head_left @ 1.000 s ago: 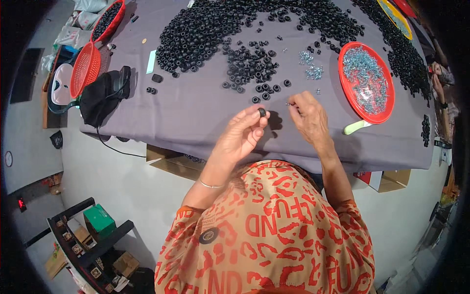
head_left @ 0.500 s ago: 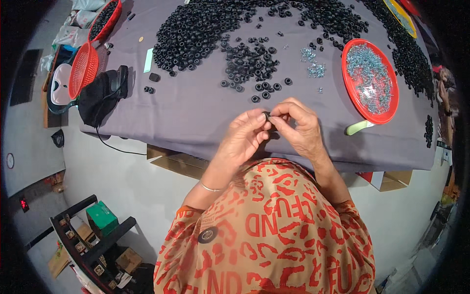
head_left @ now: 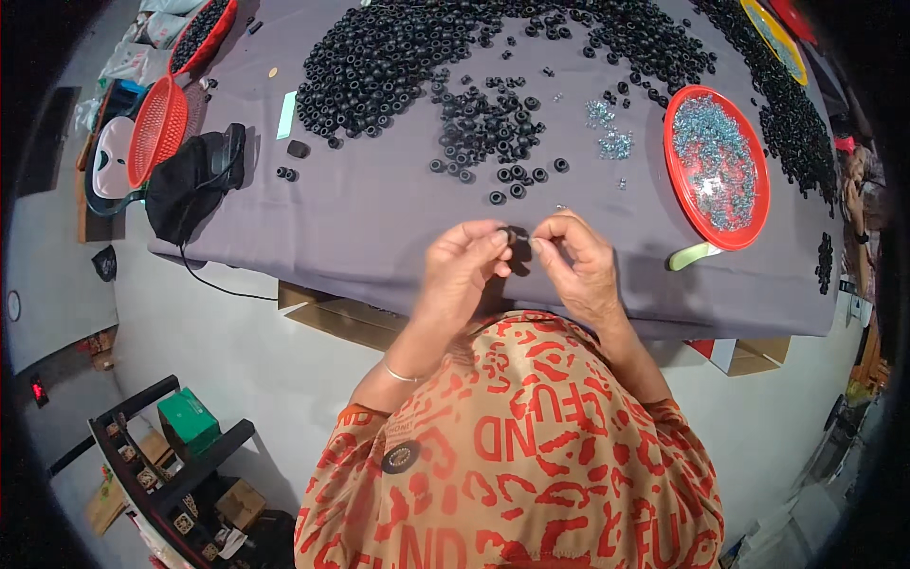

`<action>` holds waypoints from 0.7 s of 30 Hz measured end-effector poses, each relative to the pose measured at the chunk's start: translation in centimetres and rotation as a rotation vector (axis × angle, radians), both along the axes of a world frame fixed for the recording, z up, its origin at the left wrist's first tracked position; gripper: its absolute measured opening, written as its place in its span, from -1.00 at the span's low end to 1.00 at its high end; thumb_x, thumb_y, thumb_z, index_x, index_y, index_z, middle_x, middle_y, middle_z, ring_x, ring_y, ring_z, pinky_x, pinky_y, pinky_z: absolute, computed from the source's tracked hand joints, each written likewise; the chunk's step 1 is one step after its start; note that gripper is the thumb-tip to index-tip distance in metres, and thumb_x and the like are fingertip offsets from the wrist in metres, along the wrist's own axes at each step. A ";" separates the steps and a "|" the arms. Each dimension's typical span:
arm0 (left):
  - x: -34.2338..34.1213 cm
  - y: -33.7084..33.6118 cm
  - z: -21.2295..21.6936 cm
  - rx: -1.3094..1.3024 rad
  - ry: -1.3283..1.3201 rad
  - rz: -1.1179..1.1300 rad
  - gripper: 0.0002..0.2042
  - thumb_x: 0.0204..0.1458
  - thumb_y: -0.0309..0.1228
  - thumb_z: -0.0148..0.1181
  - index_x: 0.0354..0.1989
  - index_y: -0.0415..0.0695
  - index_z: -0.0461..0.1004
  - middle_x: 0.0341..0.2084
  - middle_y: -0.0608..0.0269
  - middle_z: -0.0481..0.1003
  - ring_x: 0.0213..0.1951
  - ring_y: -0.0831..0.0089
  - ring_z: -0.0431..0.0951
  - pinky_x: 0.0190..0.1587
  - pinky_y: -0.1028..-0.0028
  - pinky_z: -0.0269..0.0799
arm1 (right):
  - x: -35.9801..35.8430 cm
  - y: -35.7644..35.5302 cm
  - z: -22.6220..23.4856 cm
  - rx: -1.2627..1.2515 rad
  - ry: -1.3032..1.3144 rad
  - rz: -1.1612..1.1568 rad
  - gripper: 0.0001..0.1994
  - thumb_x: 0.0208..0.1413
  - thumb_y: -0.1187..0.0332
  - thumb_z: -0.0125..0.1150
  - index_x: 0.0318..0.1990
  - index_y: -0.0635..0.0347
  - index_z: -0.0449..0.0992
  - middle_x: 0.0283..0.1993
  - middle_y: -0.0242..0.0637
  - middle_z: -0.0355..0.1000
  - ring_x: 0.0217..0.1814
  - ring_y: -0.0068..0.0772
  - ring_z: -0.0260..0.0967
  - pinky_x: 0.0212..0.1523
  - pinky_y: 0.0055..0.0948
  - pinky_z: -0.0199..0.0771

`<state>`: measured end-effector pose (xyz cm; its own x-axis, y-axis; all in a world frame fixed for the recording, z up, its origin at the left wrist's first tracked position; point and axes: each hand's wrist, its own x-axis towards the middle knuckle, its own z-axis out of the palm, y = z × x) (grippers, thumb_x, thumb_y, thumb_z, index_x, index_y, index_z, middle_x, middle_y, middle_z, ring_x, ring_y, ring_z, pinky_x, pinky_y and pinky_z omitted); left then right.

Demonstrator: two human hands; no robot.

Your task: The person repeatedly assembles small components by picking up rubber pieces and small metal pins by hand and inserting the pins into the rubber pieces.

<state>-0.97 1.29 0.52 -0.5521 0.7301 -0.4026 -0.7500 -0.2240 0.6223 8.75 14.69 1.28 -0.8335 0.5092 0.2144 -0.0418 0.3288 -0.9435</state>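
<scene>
My left hand (head_left: 460, 270) pinches a small black ring-shaped part (head_left: 513, 234) between thumb and fingertips above the table's near edge. My right hand (head_left: 576, 261) is closed in a pinch just to the right of it, thumb against forefinger. A tiny pale piece seems to lie between those fingertips, too small to name. Beyond the hands are loose black ring-shaped parts (head_left: 497, 197), with a larger scatter of them (head_left: 483, 128) behind. Small silvery metal pieces (head_left: 614, 144) lie to the right of that scatter.
A red plastic basket (head_left: 764, 194) of silvery pieces stands at right, a light green handle (head_left: 689, 256) beside it. A big heap of black parts (head_left: 360, 71) lies far left of centre. Smaller black pieces (head_left: 796, 128) line the right edge. A black cloth-like item (head_left: 180, 194) trails a cord at left.
My hands have drawn slightly apart, the right moving a little down and away from the black part. The left still pinches it. The view has shifted slightly.
</scene>
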 end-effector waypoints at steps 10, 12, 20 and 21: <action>-0.4 -0.6 0.1 -0.275 0.224 0.035 -0.80 0.00 -0.54 0.13 -0.19 -0.32 0.43 -0.41 0.22 0.51 -0.42 0.59 0.48 -0.36 0.62 0.44 | -1.5 1.4 -1.0 0.719 -0.044 -0.136 -0.88 -0.13 0.62 0.14 -0.39 0.26 0.40 -0.43 -0.21 0.29 -0.48 -0.23 0.27 -0.48 -0.38 0.28; -0.3 -0.9 -0.2 -0.284 0.317 -0.026 -0.83 0.02 -0.56 0.12 -0.19 -0.27 0.44 -0.37 0.20 0.51 -0.41 0.56 0.49 -0.37 0.59 0.45 | -1.4 2.3 -1.2 0.782 -0.087 -0.160 -0.89 -0.12 0.62 0.15 -0.39 0.26 0.40 -0.41 -0.22 0.30 -0.48 -0.26 0.28 -0.46 -0.39 0.30; -0.5 -0.9 -0.2 -0.276 0.279 -0.020 -0.84 -0.01 -0.53 0.15 -0.24 -0.26 0.45 -0.42 0.24 0.51 -0.41 0.57 0.50 -0.34 0.59 0.46 | 1.1 5.0 -1.7 0.393 -0.180 -0.194 -0.87 -0.12 0.59 0.18 -0.37 0.26 0.41 -0.38 -0.25 0.33 -0.39 -0.34 0.33 -0.35 -0.42 0.34; -0.5 -0.9 -0.2 -0.294 0.288 -0.013 -0.84 -0.01 -0.53 0.15 -0.24 -0.26 0.45 -0.42 0.24 0.51 -0.41 0.57 0.50 -0.34 0.59 0.46 | 1.0 4.7 -1.7 0.395 -0.183 -0.194 -0.87 -0.12 0.59 0.18 -0.37 0.26 0.41 -0.38 -0.25 0.33 -0.39 -0.34 0.33 -0.35 -0.42 0.34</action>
<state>-1.45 0.38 0.30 -0.6641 0.6146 -0.4258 -0.5375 0.0033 0.8432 9.70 19.41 -0.38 -0.7734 0.5679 0.2817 0.2105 0.6492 -0.7309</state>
